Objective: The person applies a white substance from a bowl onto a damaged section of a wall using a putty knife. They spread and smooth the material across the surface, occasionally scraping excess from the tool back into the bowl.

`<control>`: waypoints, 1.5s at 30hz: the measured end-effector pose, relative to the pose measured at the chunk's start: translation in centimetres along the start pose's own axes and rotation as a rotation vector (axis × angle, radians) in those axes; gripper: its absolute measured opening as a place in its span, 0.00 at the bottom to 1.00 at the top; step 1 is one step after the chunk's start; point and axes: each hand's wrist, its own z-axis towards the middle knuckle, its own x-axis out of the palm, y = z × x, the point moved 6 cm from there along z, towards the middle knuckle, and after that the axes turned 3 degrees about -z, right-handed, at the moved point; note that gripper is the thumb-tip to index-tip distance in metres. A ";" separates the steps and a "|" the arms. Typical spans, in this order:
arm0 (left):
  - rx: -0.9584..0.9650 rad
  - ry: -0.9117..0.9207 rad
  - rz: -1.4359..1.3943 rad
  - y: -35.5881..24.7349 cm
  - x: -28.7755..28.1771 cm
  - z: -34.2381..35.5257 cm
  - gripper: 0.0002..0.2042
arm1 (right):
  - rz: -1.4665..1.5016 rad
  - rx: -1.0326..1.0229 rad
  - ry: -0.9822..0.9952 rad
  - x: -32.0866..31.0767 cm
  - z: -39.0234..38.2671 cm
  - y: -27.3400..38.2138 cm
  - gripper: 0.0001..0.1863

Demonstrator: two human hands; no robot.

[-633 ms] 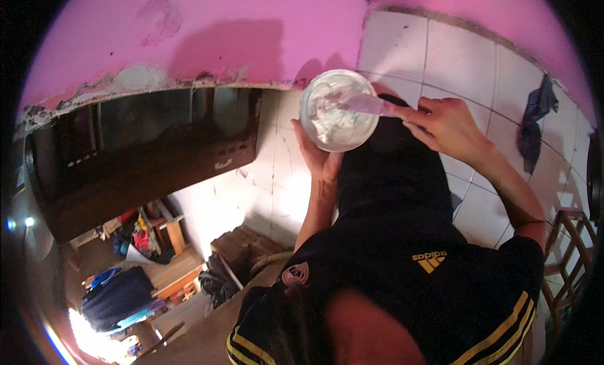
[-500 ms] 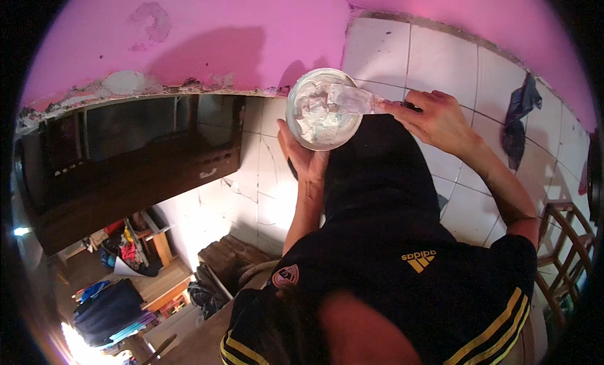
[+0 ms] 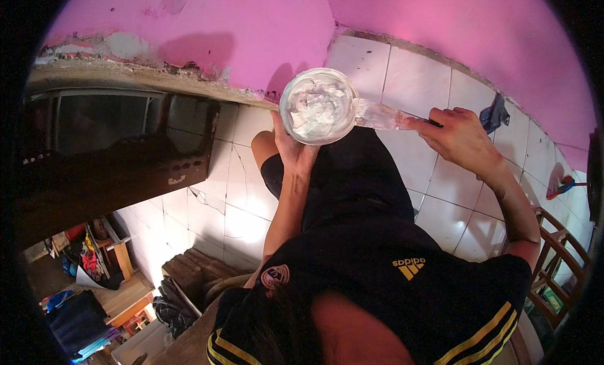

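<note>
A round pale tub of thick white paste sits in my left hand. That hand is closed around its near left side from below, and part of its fingers is hidden under the tub. My right hand grips a putty knife by the handle. White residue coats its broad blade, whose far end meets the tub's right rim. The paste's surface is uneven, with ridges and smears up the inner wall.
Ahead stands a pink wall with peeling plaster along its lower edge. A dark glass-fronted cabinet is at left, white floor tiles below. A wooden frame stands right; a dark cloth lies near the wall. Cluttered shelving is lower left.
The putty knife's blade has come off the paste and moved right to the tub's rim. My right hand has shifted right and slightly down. The whole view has shifted a little.
</note>
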 end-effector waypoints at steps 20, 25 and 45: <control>0.001 -0.053 0.057 0.2 1.9 -0.6 0.32 | 0.944 0.229 -0.362 3.6 5.3 1.4 0.21; 0.011 -0.046 0.063 0.5 2.4 -0.5 0.31 | 0.472 0.113 -0.524 3.4 5.7 3.0 0.21; 0.036 0.086 0.228 0.3 3.0 0.1 0.33 | 1.058 0.386 -0.223 4.0 -4.1 -0.6 0.14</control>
